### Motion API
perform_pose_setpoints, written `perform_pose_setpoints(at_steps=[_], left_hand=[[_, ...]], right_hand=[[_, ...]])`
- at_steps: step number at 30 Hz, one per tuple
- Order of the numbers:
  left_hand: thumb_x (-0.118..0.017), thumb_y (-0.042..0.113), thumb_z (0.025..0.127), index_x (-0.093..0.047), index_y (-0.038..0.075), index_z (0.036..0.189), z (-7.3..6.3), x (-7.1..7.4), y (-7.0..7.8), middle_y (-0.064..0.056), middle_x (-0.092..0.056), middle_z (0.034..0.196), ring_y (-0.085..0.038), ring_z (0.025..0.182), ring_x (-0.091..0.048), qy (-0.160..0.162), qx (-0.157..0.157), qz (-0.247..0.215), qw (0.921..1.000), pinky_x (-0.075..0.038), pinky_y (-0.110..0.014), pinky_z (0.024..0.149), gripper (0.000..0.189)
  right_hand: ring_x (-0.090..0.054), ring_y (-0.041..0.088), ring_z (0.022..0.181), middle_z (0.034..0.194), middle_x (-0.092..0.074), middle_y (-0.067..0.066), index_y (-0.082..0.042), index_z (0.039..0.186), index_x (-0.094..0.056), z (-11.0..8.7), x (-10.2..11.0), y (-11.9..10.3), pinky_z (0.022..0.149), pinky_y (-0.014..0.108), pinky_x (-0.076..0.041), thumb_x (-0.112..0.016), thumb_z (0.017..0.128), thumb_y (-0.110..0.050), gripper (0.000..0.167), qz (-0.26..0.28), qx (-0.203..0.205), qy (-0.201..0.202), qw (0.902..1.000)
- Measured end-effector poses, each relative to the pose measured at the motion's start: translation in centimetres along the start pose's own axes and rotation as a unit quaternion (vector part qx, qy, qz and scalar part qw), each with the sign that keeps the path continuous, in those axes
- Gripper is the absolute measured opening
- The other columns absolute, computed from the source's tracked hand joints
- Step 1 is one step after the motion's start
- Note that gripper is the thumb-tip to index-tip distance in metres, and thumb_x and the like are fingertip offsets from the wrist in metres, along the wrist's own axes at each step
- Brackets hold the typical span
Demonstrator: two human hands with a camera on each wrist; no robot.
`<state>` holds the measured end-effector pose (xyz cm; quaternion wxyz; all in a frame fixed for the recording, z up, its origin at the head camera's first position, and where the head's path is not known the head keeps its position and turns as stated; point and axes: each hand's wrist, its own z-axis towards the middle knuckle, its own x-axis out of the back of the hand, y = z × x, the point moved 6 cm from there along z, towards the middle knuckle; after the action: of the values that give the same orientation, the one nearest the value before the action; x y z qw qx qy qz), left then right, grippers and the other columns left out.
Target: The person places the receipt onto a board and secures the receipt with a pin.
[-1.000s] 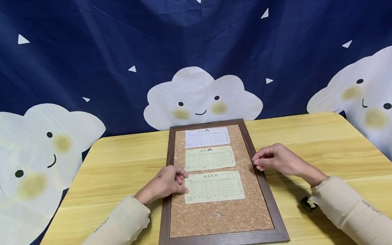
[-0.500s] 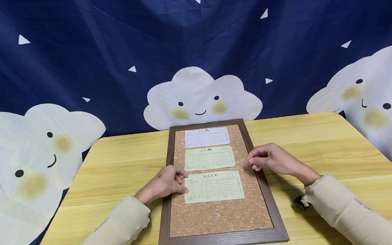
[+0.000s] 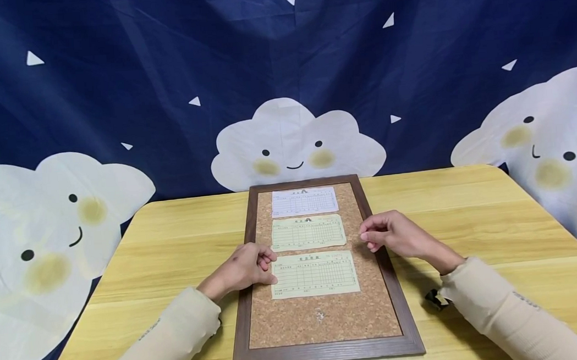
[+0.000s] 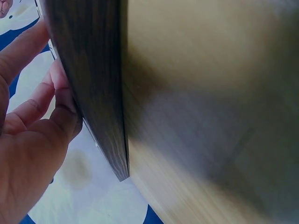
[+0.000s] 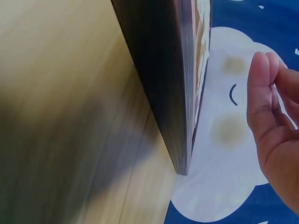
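My left hand [image 3: 241,266] rests at the left edge of the lowest pale green printed slip [image 3: 314,276], with its thumb and fingertips on the paper. In the left wrist view, its fingers [image 4: 35,105] reach past the dark frame edge onto the board's face. The slip lies flat on a cork board [image 3: 327,323]. My right hand [image 3: 393,235] hovers over the board's right side, thumb and fingertips brought together; in the right wrist view the tips [image 5: 266,65] stand apart from the board. I cannot tell whether something small is between them.
Above lie a second pale green slip [image 3: 308,234] and a white slip [image 3: 303,203], each with a small rainbow-shaped piece at its top. A brown wooden frame [image 3: 329,353] borders the cork. The board lies on a wood-grain table [image 3: 173,236], before a navy cloud-patterned curtain [image 3: 280,48].
My right hand has moved left, from beside the frame to above the cork's right margin, its fingertips still together. My left hand and the slips have stayed in place.
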<state>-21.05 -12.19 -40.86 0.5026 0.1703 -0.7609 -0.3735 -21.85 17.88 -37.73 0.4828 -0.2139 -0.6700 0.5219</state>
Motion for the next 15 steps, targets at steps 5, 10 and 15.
perform_pose_setpoints(at_steps=[5, 10, 15], left_hand=[[-0.086, -0.005, 0.07, -0.066, 0.001, 0.096, 0.0, 0.0, -0.1, -0.004, -0.057, 0.08, -0.014, 0.076, -0.051, 0.001, 0.002, -0.005, 1.0, -0.046, -0.026, 0.07, 0.034], [-0.087, -0.005, 0.069, -0.066, 0.001, 0.095, 0.1, 0.0, -0.1, -0.003, -0.056, 0.079, -0.014, 0.076, -0.051, 0.002, 0.0, -0.003, 1.0, -0.045, -0.025, 0.07, 0.034], [-0.087, -0.004, 0.069, -0.066, 0.0, 0.095, 0.0, 0.0, -0.1, -0.003, -0.056, 0.078, -0.013, 0.075, -0.051, 0.0, -0.008, 0.001, 1.0, -0.045, -0.025, 0.069, 0.033]], right_hand=[[-0.064, 0.013, 0.069, 0.079, -0.065, 0.011, 0.012, 0.097, -0.065, 0.3, -0.4, 0.0, 0.067, 0.034, -0.059, -0.062, 0.095, 0.004, 0.009, 0.004, -0.011, -0.003, 0.9999], [-0.064, 0.013, 0.069, 0.081, -0.066, 0.015, 0.014, 0.098, -0.064, 0.7, -1.2, -0.2, 0.067, 0.034, -0.059, -0.062, 0.095, 0.004, 0.011, 0.028, -0.014, -0.021, 0.9993], [-0.063, 0.012, 0.068, 0.079, -0.065, 0.011, 0.016, 0.098, -0.064, 1.0, -1.7, -0.5, 0.067, 0.031, -0.058, -0.062, 0.095, 0.005, 0.012, 0.035, -0.018, -0.022, 0.999]])
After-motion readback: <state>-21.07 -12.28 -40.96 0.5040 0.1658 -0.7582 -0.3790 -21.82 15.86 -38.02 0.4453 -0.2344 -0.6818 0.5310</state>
